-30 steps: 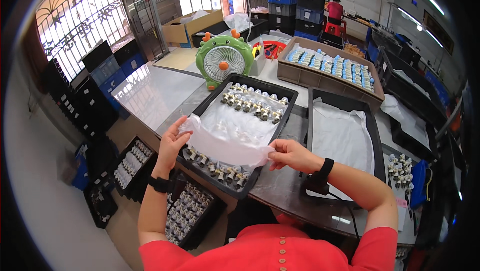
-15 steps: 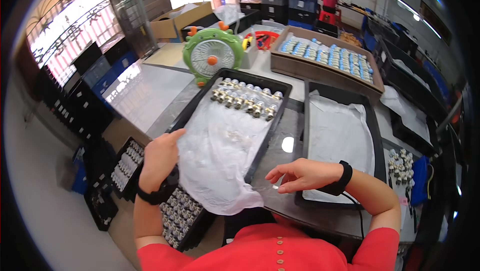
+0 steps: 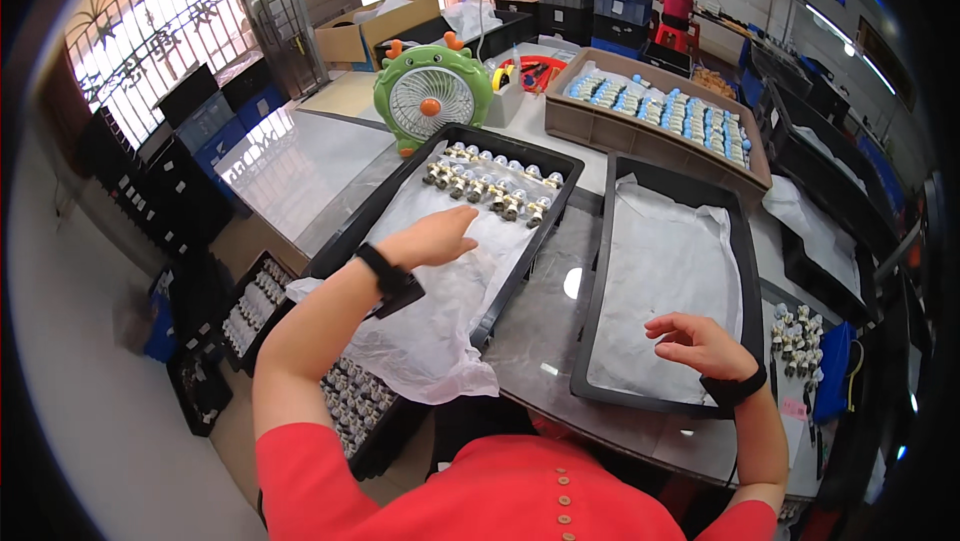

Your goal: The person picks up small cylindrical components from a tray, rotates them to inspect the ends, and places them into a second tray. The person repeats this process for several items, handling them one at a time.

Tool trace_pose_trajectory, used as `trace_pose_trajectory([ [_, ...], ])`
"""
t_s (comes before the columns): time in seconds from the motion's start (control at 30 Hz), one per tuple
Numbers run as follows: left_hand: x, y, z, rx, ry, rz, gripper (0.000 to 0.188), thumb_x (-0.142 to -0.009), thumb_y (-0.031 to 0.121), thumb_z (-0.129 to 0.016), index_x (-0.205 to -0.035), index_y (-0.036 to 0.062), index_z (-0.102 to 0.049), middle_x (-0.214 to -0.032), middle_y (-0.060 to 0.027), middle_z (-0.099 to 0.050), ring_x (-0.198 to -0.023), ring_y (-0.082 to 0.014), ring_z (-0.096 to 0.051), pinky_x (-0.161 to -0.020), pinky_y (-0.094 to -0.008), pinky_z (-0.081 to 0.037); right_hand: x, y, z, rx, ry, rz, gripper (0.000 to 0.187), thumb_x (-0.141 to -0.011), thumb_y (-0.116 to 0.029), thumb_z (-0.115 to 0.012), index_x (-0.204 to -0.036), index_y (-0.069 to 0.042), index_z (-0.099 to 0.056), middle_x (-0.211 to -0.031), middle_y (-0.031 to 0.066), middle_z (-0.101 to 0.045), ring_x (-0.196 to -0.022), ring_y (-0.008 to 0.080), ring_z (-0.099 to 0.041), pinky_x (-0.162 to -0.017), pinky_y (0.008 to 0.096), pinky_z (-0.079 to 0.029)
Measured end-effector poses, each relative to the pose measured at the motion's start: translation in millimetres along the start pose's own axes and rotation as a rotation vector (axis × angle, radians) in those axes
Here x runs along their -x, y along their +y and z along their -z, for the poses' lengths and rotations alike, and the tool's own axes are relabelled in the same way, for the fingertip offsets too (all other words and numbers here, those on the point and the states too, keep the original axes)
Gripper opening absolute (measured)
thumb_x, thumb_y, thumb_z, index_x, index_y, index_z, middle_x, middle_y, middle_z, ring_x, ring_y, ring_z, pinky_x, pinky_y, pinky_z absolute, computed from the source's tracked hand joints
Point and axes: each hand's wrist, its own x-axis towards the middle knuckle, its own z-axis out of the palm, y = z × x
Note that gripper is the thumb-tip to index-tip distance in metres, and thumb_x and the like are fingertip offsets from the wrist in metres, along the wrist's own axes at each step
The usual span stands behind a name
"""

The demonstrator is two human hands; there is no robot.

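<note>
My left hand reaches over the black tray in the middle, just near of the small metal-and-white parts standing in rows at its far end. Its fingers point right, slightly bent, with nothing visible in them. A crumpled white liner sheet lies under this hand and hangs over the tray's near end. My right hand hovers above the second black tray, fingers apart and curved, holding nothing. That tray has a white sheet in it and no parts on the sheet.
A green fan stands behind the middle tray. A brown tray of blue-and-white parts sits at the back right. Loose parts and a blue pouch lie at the right. Filled trays stand low at left. A person sits far back.
My left hand has moved from the tray's left edge, right and away, over the liner toward the parts. My right hand has shifted right, over the second tray. The liner's hanging end has shifted.
</note>
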Motion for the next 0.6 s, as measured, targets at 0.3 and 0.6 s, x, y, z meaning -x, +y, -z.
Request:
trace_pose_trajectory([
  [0.3, -96.5, -0.3, -67.8, -0.065, 0.176, 0.21, 0.031, -0.078, 0.032, -0.064, -0.082, 0.0013, -0.065, -0.084, -0.0182, -0.065, -0.085, -0.0338, -0.062, -0.076, -0.0437, -0.049, 0.9, 5.6, 2.4, -0.037, 0.041, -0.048, 0.034, -0.085, -0.011, -0.063, -0.117, 0.001, -0.056, -0.105, 0.0088, -0.062, -0.091, 0.0132, -0.06, -0.08, 0.0259, -0.048],
  [0.6, -107.7, -3.3, -83.1, 0.251, 0.254, 0.27, 0.033, -0.07, 0.02, -0.073, -0.094, -0.0008, -0.065, -0.083, -0.0163, -0.065, -0.079, -0.0266, -0.064, -0.073, -0.0336, -0.05, -6.5, 9.8, 3.0, -0.074, 0.012, -0.088, 0.034, -0.086, -0.01, -0.062, -0.117, 0.001, -0.055, -0.106, 0.0084, -0.062, -0.093, 0.0132, -0.06, -0.081, 0.026, -0.048],
])
